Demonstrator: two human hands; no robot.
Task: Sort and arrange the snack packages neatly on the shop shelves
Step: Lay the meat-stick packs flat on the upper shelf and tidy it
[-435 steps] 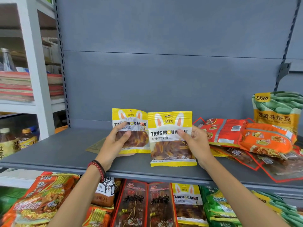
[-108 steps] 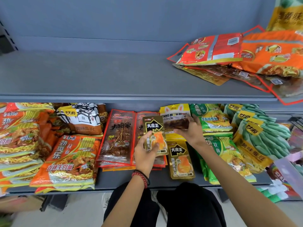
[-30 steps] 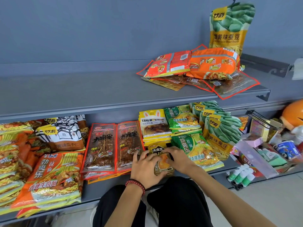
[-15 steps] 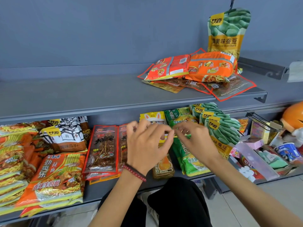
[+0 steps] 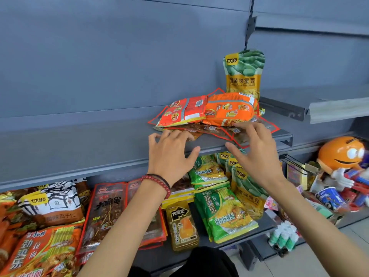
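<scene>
Both hands are raised to the upper grey shelf (image 5: pixel 79 144), fingers spread and holding nothing. My left hand (image 5: pixel 169 154) hovers at the shelf's front edge, just left of a loose pile of packets. My right hand (image 5: pixel 257 154) reaches over the pile's clear red-edged packets (image 5: pixel 217 129). On top of them lie a red packet (image 5: pixel 185 110) and an orange packet (image 5: pixel 229 108). A green and yellow bean bag (image 5: pixel 242 74) stands upright behind the pile. On the lower shelf a small gold egg-yolk packet (image 5: pixel 182 226) lies flat in front of my knees.
The lower shelf holds green noodle packets (image 5: pixel 223 214), bean bags (image 5: pixel 247 194), red skewer packets (image 5: pixel 105 212), a white seed bag (image 5: pixel 54 202) and orange noodle packets (image 5: pixel 38 252). An orange figure (image 5: pixel 339 154) and small goods crowd the right. Another shelf (image 5: pixel 329 104) juts out at upper right.
Both hands left the gold packets on the lower shelf and rose to the upper shelf's pile. The view tilted upward.
</scene>
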